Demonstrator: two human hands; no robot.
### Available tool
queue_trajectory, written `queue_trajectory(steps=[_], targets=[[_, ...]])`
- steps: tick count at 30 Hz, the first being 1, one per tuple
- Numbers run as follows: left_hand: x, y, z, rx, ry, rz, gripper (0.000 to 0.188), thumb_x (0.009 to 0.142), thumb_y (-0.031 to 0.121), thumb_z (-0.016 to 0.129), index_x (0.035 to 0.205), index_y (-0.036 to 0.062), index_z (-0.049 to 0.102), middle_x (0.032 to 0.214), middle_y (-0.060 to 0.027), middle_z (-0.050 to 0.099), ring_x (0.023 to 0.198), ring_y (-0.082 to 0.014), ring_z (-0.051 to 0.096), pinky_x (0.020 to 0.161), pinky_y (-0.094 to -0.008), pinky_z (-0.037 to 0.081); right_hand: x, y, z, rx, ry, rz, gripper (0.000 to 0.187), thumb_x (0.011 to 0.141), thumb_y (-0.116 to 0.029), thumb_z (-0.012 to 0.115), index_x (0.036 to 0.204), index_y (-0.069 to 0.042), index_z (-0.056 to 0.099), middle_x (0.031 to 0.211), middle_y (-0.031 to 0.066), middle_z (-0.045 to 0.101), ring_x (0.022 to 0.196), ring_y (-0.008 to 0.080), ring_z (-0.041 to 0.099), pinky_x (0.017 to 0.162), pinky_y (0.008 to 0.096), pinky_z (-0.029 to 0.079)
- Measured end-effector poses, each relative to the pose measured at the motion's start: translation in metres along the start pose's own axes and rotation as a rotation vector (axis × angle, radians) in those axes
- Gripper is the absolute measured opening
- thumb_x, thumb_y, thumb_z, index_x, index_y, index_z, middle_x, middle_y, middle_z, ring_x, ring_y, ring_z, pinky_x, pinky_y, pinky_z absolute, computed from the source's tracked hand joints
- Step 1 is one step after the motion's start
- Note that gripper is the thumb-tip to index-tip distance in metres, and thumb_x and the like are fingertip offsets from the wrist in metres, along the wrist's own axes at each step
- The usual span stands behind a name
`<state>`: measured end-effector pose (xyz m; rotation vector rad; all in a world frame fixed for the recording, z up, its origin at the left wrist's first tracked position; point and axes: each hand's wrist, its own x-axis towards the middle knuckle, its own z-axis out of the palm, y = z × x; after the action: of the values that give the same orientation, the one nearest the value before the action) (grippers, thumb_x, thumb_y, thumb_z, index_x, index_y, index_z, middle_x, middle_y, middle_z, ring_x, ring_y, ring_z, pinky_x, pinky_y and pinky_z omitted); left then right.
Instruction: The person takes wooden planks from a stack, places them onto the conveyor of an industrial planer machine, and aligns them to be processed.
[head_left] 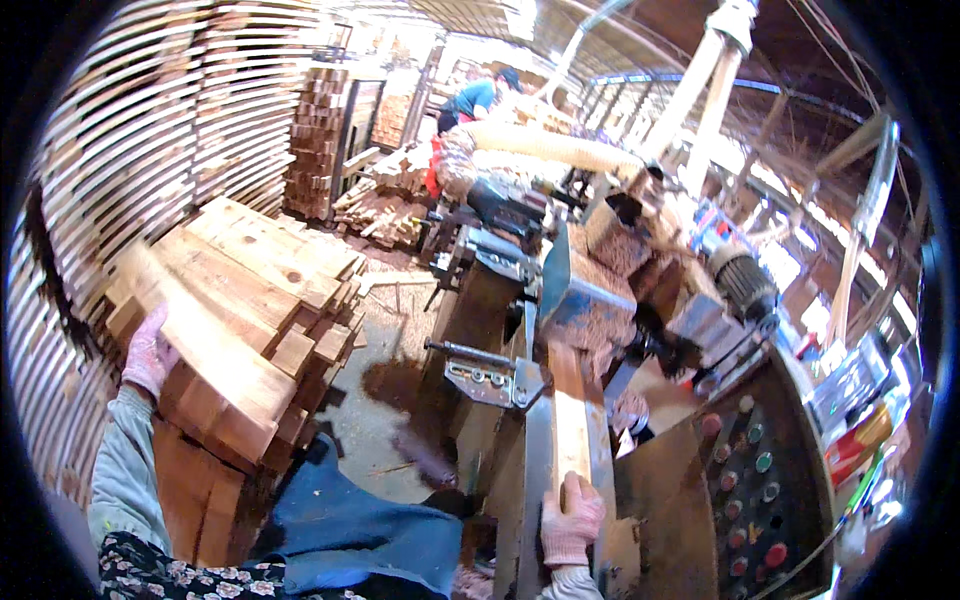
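My left hand (150,352), in a pale pinkish work glove, grips the near left edge of a light wooden board (215,350). This board is slightly blurred and tilted over a stack of planks (235,265) on my left. On the other side, my gloved right hand (573,522) grasps the near end of a narrow wooden board (570,420). That board lies lengthwise along the metal bed (537,460) of a woodworking machine (585,290). Its far end goes in under the sawdust-covered housing, where it is hidden.
A control panel (745,490) with several coloured buttons stands right of the bed. A metal guide bracket (490,378) juts out on its left. Slatted wood stacks (170,130) rise at far left. A person in blue (475,97) bends over farther back, beyond a ribbed hose (560,145).
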<state>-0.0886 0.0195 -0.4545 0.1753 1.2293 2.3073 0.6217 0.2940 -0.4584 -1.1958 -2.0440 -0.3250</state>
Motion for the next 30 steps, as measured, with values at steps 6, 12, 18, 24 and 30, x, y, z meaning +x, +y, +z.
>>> queue_trajectory(steps=[6,12,18,24,30], targets=[[-0.124,-0.072,0.218,0.192,-0.473,-0.149,0.037,0.101,0.030,0.071,0.129,0.0067,0.068,0.117,-0.0048,0.074,0.104,-0.0205,0.070,0.092,-0.0400,0.058,0.034,-0.003,0.043,0.473,-0.177,0.069,0.066,0.078,-0.032,0.088,0.135,-0.006,0.067,0.128,0.0209,0.070,0.119,0.0390,0.066,0.101,0.0478,0.055],[-0.223,-0.215,0.328,0.105,-0.674,-0.260,0.048,0.090,0.032,0.082,0.125,0.0007,0.073,0.103,-0.0077,0.078,0.082,-0.0191,0.072,0.073,-0.0334,0.059,0.022,-0.132,-0.085,-0.039,-0.500,-0.183,0.131,0.060,-0.050,0.098,0.168,-0.017,0.031,0.155,0.0329,0.048,0.134,0.0516,0.055,0.109,0.0537,0.049],[-0.290,-0.257,0.338,0.315,-1.126,-0.935,0.055,0.093,0.027,0.083,0.134,-0.0049,0.063,0.103,-0.0058,0.070,0.083,-0.0163,0.068,0.068,-0.0310,0.056,-0.116,-0.079,-0.164,-0.146,-0.506,0.339,0.091,0.077,-0.042,0.088,0.151,-0.002,0.055,0.138,0.0276,0.064,0.126,0.0484,0.062,0.104,0.0541,0.053],[-0.190,-0.191,0.306,0.408,-0.860,-0.218,0.057,0.094,0.018,0.076,0.145,0.0014,0.058,0.120,-0.0091,0.071,0.094,-0.0175,0.070,0.080,-0.0314,0.059,-0.171,-0.076,-0.174,-0.418,-0.335,0.565,0.093,0.078,-0.045,0.086,0.157,-0.010,0.052,0.141,0.0272,0.063,0.126,0.0469,0.062,0.105,0.0536,0.053],[-0.059,-0.087,0.137,0.199,-0.032,0.497,0.058,0.099,0.030,0.075,0.147,0.0038,0.057,0.139,-0.0128,0.063,0.120,-0.0242,0.065,0.105,-0.0388,0.055,-0.099,-0.017,-0.067,-0.201,0.123,0.462,0.096,0.069,-0.040,0.091,0.150,-0.006,0.052,0.149,0.0282,0.054,0.128,0.0474,0.059,0.109,0.0546,0.048]])
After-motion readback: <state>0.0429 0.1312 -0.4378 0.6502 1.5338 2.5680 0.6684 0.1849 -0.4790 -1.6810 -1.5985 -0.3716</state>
